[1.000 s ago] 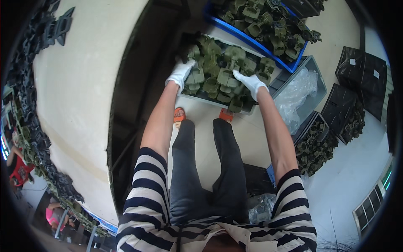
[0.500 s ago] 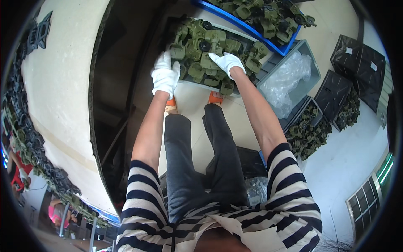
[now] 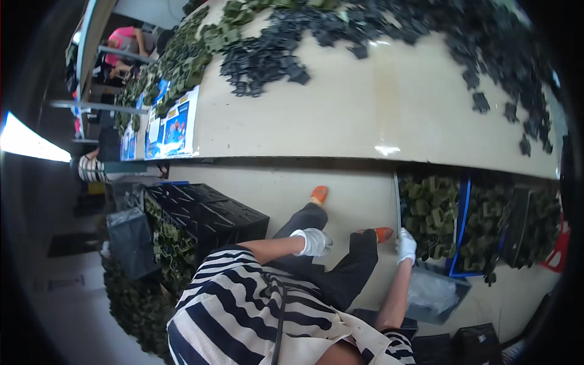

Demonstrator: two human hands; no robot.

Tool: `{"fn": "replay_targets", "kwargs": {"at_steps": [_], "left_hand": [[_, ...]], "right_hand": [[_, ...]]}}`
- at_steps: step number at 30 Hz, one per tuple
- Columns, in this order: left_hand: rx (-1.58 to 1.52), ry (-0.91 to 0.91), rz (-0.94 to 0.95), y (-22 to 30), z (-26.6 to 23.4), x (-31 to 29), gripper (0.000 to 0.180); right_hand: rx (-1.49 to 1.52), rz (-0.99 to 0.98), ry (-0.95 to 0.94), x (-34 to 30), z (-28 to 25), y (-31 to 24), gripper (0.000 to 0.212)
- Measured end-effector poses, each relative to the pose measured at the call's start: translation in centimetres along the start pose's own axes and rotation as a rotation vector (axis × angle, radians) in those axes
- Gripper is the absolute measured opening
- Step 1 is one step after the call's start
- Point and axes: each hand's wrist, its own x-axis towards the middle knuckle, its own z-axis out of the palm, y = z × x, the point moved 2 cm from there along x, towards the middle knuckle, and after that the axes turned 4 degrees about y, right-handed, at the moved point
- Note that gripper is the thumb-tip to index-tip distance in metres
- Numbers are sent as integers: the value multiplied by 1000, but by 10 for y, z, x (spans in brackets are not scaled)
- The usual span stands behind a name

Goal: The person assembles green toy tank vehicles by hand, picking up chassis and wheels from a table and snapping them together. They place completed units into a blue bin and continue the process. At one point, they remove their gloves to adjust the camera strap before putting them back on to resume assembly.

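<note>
My left hand (image 3: 314, 241), in a white glove, hangs in front of my thigh. Its fingers are loosely bent and a little apart, with nothing seen in them. At the near left corner of a grey crate (image 3: 398, 201) is my right hand (image 3: 406, 246), also gloved in white, its fingers bent over the rim. Olive-green moulded plastic parts (image 3: 429, 210), shaped like small vehicle bodies, fill that crate. Against its right side stands a blue crate (image 3: 463, 213) with more dark green parts.
A long pale table (image 3: 304, 131) runs across ahead, heaped with black parts (image 3: 267, 61) and green parts (image 3: 176, 73). Black crates (image 3: 210, 213) are stacked at left. A grey bin (image 3: 450, 313) holds clear plastic bags. A person in pink (image 3: 125, 42) sits far left.
My view has swung left, bringing the table across the front. Both hands have left the green parts; the left is now by my thigh, the right at the crate's corner.
</note>
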Motion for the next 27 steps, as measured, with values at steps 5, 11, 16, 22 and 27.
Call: {"fn": "replay_targets", "kwargs": {"at_steps": [5,11,16,22,27], "left_hand": [[-158,249,81,-48,-21,-68,36],[-210,543,137,-143,-111,-176,31],[-500,919,136,-266,-151,-237,41],[-838,1379,-148,-466,-259,-240,40],[-467,1422,-419,-524,-346,-285,55]], "right_hand": [[-211,-205,-206,-114,119,-77,36],[-512,-510,-301,-210,258,-176,35],[-612,-546,-513,-312,380,-278,37],[-902,-995,-370,-328,507,-365,41],[-786,-869,-504,-308,614,-418,49]]}}
